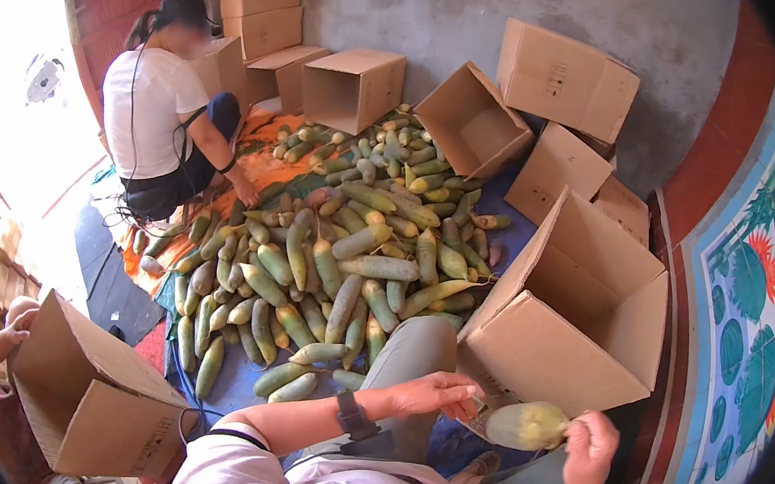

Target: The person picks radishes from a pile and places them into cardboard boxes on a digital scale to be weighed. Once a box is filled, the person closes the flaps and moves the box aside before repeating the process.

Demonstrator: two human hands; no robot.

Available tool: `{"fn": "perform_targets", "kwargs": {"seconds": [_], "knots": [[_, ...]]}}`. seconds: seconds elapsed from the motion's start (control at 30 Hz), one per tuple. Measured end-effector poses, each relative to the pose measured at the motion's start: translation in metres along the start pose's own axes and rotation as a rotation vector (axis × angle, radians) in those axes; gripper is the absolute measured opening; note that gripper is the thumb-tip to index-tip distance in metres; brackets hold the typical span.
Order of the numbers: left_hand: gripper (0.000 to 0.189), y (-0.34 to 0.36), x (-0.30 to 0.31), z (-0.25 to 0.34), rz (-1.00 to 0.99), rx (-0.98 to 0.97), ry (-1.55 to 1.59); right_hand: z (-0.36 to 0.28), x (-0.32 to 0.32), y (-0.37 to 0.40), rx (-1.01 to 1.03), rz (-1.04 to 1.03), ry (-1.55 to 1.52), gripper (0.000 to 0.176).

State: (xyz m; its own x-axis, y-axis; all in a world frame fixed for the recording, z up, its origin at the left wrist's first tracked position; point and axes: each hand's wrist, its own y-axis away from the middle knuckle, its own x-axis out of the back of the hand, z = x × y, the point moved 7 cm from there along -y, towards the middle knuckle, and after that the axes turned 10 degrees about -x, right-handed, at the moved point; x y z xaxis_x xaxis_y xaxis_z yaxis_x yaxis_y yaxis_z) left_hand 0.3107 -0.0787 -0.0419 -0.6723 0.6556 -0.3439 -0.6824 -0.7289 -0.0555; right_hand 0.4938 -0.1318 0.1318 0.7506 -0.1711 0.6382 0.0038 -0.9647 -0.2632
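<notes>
A thick green radish (527, 427) with a yellowish end lies sideways over my lap. My right hand (590, 447) is closed at its yellowish end, fingers pinched together. At the other end, my left hand (437, 396) reaches in with bent fingers; a thin, pale, see-through edge shows between them and the radish, and I cannot tell what they pinch. A dark band (354, 416) circles my left wrist. Just beyond both hands stands an open cardboard box (559, 342), its inside partly visible. A large heap of green radishes (342, 256) spreads in front of my knees.
Several cardboard boxes (568, 76) stand along the grey wall. A person (156, 106) in a white shirt squats behind the heap, one hand at the radishes. At left, another person's hand (23, 326) rests on an open box (128, 420). Painted tiles (746, 327) line the right side.
</notes>
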Motion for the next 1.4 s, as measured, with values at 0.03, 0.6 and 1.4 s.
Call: {"fn": "perform_targets", "kwargs": {"seconds": [0.03,0.6,1.4], "knots": [[0.043,-0.001,0.005,-0.001,0.002,-0.001,0.002,-0.001,0.010,-0.004,0.065,0.042,0.031,0.023],[0.038,-0.006,0.061,-0.044,0.257,0.028,0.107,0.079,0.112,-0.085,-0.199,0.492,-0.007,0.029],[0.038,-0.007,0.060,-0.049,0.200,0.007,0.156,0.150,0.051,-0.131,-0.449,-0.392,0.445,0.016]]}}
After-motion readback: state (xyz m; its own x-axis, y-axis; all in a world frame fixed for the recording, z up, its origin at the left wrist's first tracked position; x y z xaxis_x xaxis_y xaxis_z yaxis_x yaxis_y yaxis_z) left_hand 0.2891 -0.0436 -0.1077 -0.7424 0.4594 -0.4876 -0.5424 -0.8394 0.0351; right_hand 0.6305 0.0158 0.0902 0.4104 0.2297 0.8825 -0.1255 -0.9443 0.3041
